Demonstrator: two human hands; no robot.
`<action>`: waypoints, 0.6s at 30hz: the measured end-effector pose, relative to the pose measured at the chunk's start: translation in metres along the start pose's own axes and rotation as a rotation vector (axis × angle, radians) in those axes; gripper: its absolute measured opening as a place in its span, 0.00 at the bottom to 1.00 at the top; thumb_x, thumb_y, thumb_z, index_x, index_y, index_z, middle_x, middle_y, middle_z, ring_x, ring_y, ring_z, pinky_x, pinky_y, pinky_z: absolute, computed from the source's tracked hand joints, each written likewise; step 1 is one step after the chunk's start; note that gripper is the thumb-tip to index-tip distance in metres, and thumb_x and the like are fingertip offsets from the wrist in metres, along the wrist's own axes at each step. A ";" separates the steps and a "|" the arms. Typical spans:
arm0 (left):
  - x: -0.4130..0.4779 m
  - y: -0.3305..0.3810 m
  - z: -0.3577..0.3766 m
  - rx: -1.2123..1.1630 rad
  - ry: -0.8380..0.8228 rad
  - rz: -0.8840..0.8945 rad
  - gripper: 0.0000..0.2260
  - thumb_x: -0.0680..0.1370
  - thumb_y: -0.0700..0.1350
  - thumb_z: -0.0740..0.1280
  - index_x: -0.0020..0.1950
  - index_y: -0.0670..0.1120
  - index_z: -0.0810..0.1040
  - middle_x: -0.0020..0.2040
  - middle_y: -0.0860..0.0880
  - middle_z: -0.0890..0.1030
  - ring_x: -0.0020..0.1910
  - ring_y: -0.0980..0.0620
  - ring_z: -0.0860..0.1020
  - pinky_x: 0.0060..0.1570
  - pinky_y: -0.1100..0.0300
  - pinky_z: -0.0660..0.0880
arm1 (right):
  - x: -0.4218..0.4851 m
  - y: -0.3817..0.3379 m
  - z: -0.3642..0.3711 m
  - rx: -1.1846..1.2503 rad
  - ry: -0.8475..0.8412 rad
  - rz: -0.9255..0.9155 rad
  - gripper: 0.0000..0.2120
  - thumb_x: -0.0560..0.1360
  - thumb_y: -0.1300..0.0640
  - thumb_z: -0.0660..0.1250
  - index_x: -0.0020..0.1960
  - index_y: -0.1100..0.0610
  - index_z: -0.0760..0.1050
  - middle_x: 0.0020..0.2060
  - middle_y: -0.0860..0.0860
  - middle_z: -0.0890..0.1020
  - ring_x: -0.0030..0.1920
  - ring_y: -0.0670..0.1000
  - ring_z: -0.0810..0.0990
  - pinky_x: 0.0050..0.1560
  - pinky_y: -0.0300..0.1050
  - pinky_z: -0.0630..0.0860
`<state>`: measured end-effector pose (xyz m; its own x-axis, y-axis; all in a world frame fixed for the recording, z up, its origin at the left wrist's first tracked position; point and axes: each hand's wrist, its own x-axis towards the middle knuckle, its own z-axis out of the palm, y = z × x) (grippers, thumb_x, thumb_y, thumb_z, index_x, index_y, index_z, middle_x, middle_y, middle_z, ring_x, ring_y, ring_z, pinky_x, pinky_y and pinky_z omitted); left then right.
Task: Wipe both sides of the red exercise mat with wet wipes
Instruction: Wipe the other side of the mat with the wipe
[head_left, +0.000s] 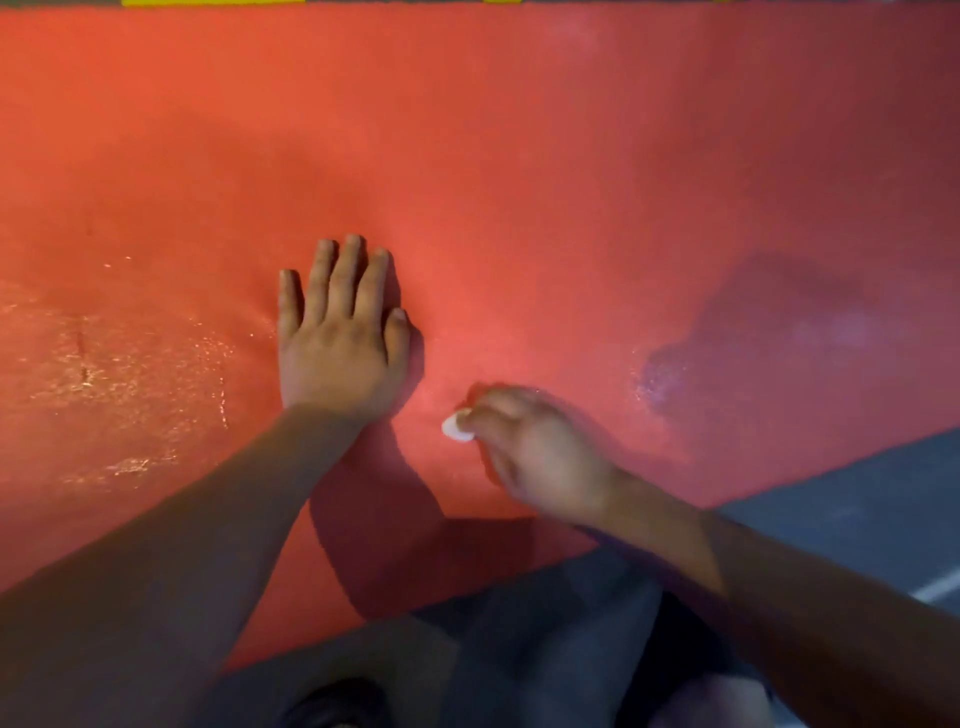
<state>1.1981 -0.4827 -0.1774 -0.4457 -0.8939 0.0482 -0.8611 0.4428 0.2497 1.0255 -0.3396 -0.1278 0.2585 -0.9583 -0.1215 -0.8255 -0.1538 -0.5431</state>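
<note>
Mat (519, 156) fills nearly the whole head view and lies under and ahead of both hands. Its far edge is up top against a yellow strip (208, 2), and its near edge cuts diagonally behind the right wrist, where grey floor (857, 519) shows. Left hand (340, 338) is flat on the mat, palm down, fingers straight and slightly fanned, thumb alongside. It looks like a brace, holding nothing. Right hand (535, 457) is blurred, just beside and nearer the body than the left, fingers curled, pinching a small white wad of wipe (457, 429) at the fingertips. Only a bit of the wipe shows past the fingers, and I can't tell whether it touches the mat. Wet streaks (114, 364) sit outboard of the left hand and a darker damp patch (753, 322) outboard of the right. The strip between and ahead of the hands reads dry. Knees (545, 649) are at the near edge. My read: the mat's long axis runs side to side across the body, so strokes should run left-right along it. The right hand is the working one and nearest the dry middle, which lies just ahead of its fingertips. Next pass goes forward past the left hand's fingers, toward the far edge. This side is partly done and the underside isn't visible, so count it as not started. Risk: the wad is small, so coverage per stroke is low.
</note>
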 end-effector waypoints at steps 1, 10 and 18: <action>-0.001 0.001 -0.002 -0.007 0.007 0.003 0.28 0.81 0.53 0.57 0.81 0.48 0.63 0.82 0.46 0.61 0.82 0.45 0.54 0.79 0.39 0.49 | -0.010 -0.004 0.000 -0.021 -0.068 -0.059 0.14 0.76 0.65 0.66 0.59 0.58 0.80 0.53 0.55 0.79 0.52 0.57 0.78 0.57 0.49 0.75; -0.005 -0.003 -0.009 -0.047 0.020 0.015 0.29 0.79 0.52 0.57 0.80 0.47 0.65 0.81 0.45 0.63 0.82 0.44 0.56 0.79 0.39 0.50 | 0.044 0.041 -0.029 -0.102 0.426 0.568 0.14 0.71 0.69 0.64 0.52 0.58 0.82 0.48 0.56 0.80 0.48 0.62 0.80 0.49 0.47 0.75; -0.007 -0.002 -0.007 -0.101 0.052 0.040 0.29 0.78 0.52 0.57 0.78 0.44 0.67 0.80 0.43 0.64 0.81 0.42 0.57 0.79 0.38 0.49 | 0.007 0.005 -0.010 -0.029 0.223 0.282 0.16 0.68 0.71 0.68 0.53 0.60 0.82 0.48 0.57 0.80 0.48 0.55 0.76 0.51 0.47 0.75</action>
<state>1.2046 -0.4777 -0.1711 -0.4634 -0.8793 0.1100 -0.8129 0.4712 0.3423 1.0178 -0.3494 -0.1228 -0.0942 -0.9925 -0.0773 -0.8634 0.1201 -0.4901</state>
